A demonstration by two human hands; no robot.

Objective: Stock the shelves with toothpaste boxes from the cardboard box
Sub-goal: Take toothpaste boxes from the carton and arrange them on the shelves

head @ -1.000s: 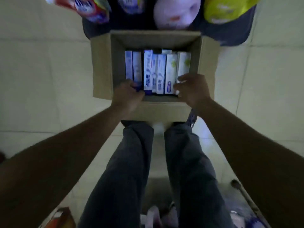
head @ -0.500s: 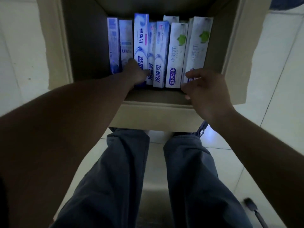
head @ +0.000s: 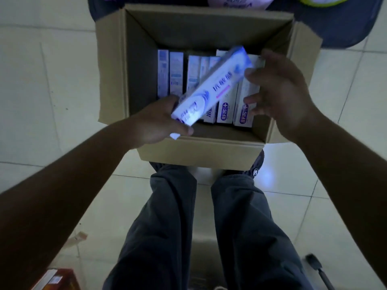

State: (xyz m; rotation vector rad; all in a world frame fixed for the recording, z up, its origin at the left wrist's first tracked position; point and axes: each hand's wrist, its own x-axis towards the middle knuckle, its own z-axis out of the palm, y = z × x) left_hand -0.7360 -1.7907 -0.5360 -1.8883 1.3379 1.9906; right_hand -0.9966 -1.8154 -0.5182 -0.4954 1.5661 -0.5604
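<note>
An open cardboard box (head: 113,80) stands on the tiled floor in front of my feet. Several toothpaste boxes (head: 176,74) stand side by side inside it. My left hand (head: 159,122) grips the near end of one white and blue toothpaste box (head: 215,84), which is lifted above the row and tilted up to the right. My right hand (head: 278,95) hovers over the box's right side with fingers spread; its fingertips are close to the lifted box's far end, and contact is unclear.
A dark shelf base (head: 343,28) with packaged goods lies just beyond the cardboard box. My legs in dark trousers (head: 173,227) fill the lower middle. A red box (head: 56,279) sits at the bottom left and a dark handle (head: 316,266) at the bottom right.
My left hand has pulled one toothpaste box out of the row and tilted it up to the right. My right hand has opened and risen beside it.
</note>
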